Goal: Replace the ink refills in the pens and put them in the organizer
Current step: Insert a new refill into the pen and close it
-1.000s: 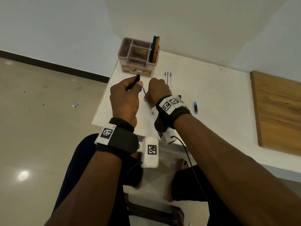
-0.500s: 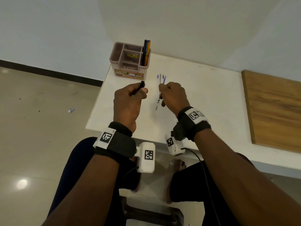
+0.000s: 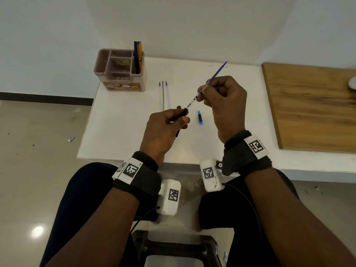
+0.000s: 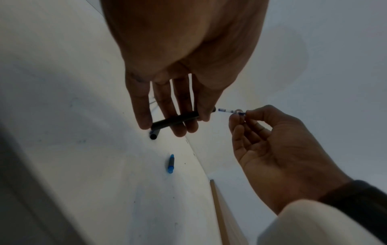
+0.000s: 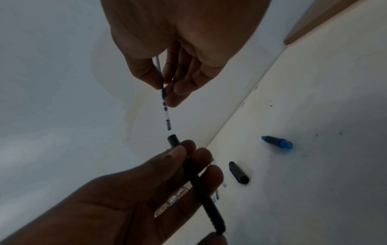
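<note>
My left hand (image 3: 181, 120) grips a black pen barrel (image 3: 182, 114), open end up and to the right. My right hand (image 3: 202, 95) pinches a blue ink refill (image 3: 212, 79) between thumb and fingers. The refill's (image 5: 166, 114) lower end hangs a short gap from the barrel's (image 5: 196, 179) opening and is not inside it. The pink organizer (image 3: 119, 74) stands at the table's far left corner with two pens (image 3: 137, 56) upright in its right compartment. Three refills (image 3: 162, 95) lie side by side in front of it.
A blue pen piece (image 3: 200, 117) and a black cap (image 5: 238, 172) lie on the white table (image 3: 119, 122) beside my hands. A wooden board (image 3: 312, 105) covers the right side. The table's front edge is near my wrists, a dark stool (image 3: 177, 247) below.
My right hand has picked a refill up off the table, raised it and brought its end to the barrel's opening. My left hand kept hold of the barrel.
</note>
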`<state>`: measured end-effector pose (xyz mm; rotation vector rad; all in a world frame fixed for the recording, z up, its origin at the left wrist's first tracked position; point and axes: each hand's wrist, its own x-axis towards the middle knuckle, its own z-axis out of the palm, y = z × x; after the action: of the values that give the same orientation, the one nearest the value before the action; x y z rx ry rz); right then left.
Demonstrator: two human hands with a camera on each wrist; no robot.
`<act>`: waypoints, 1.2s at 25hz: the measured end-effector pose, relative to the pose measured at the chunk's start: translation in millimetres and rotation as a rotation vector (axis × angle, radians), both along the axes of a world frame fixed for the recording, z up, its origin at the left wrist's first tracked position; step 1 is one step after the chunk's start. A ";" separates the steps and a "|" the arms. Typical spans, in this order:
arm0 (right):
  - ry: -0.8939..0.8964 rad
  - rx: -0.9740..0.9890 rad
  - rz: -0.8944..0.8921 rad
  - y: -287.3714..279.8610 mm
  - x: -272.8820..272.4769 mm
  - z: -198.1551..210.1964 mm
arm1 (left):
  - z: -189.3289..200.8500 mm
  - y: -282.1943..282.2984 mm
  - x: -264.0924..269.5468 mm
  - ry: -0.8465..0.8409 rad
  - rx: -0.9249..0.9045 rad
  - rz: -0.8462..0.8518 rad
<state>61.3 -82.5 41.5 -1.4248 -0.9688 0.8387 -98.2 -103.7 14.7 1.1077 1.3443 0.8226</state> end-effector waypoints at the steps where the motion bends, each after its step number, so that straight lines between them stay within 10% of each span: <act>1: -0.011 0.009 0.003 -1.7 1.7 -2.0 | 0.1 0.0 3.2 0.005 -0.002 -0.007; 30: -0.276 -0.089 0.188 -8.3 -11.6 -22.4 | 0.7 5.4 -2.6 -0.024 0.045 0.018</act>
<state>49.8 -90.8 19.2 -1.5718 -1.3047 0.8439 -100.8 -98.3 15.4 1.1187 1.3235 0.8798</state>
